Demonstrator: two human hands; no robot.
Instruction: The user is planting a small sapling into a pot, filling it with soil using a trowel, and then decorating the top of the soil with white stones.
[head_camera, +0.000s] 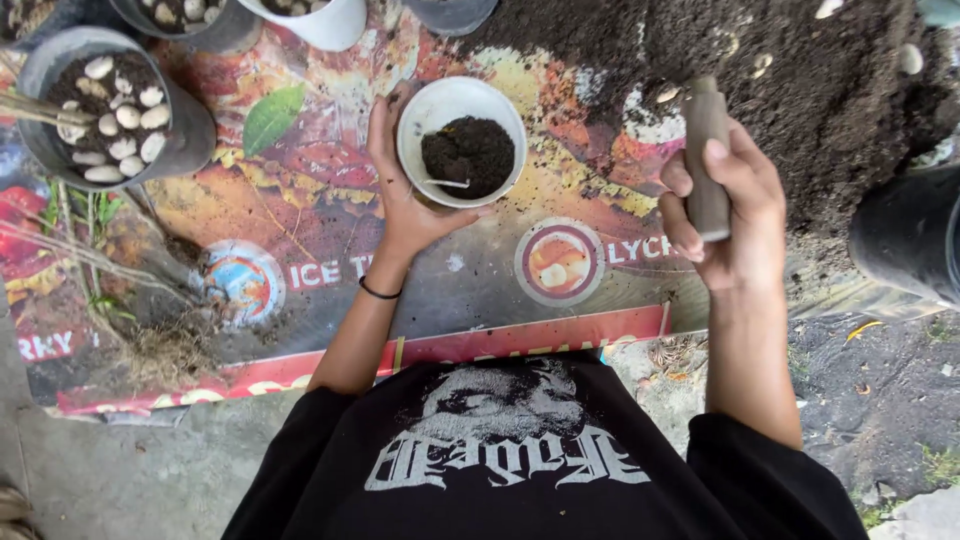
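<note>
My left hand (402, 190) grips the rim of a small white pot (425, 107) that holds a little dark soil (468, 154). It stands on a colourful printed plastic sheet (300, 190). To the right, my right hand (728, 215) is closed around the brown handle of a trowel (706, 150), whose far end reaches into a big heap of dark soil (800, 80). The trowel's blade is hidden in the soil. A black band sits on my left wrist.
A grey pot (185, 135) topped with white pebbles stands at the left, with more pots along the top edge. A bare-rooted plant (150, 340) lies at the lower left. A black pot (905, 240) stands at the right edge. Concrete floor lies below the sheet.
</note>
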